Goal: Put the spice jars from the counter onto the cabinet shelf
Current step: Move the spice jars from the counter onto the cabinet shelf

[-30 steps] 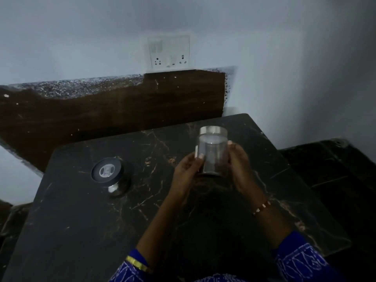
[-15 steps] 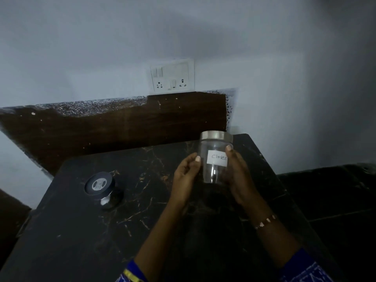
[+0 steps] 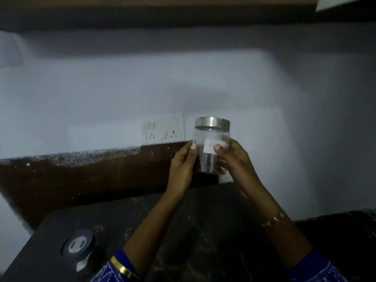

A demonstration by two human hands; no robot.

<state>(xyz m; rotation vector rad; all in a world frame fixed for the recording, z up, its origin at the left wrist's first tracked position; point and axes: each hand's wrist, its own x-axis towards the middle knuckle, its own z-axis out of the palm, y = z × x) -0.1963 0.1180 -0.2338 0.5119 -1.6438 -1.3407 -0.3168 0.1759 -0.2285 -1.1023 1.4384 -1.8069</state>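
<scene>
A clear spice jar (image 3: 211, 137) with a silver lid and a white paper label is held upright in the air in front of the wall. My left hand (image 3: 183, 167) grips its left side and my right hand (image 3: 234, 159) grips its right side, thumb over the label. A second jar with a dark lid (image 3: 78, 244) stands on the black marble counter (image 3: 203, 231) at the lower left. The underside of a dark cabinet (image 3: 162, 15) runs across the top of the view.
A white switch and socket plate (image 3: 163, 127) is on the wall just left of the held jar. A brown backsplash (image 3: 81, 180) lines the wall behind the counter. A lower dark surface (image 3: 345, 231) lies to the right.
Both hands have lifted the jar up off the counter level and toward the wall. The view has tilted upward, bringing the cabinet's underside into sight.
</scene>
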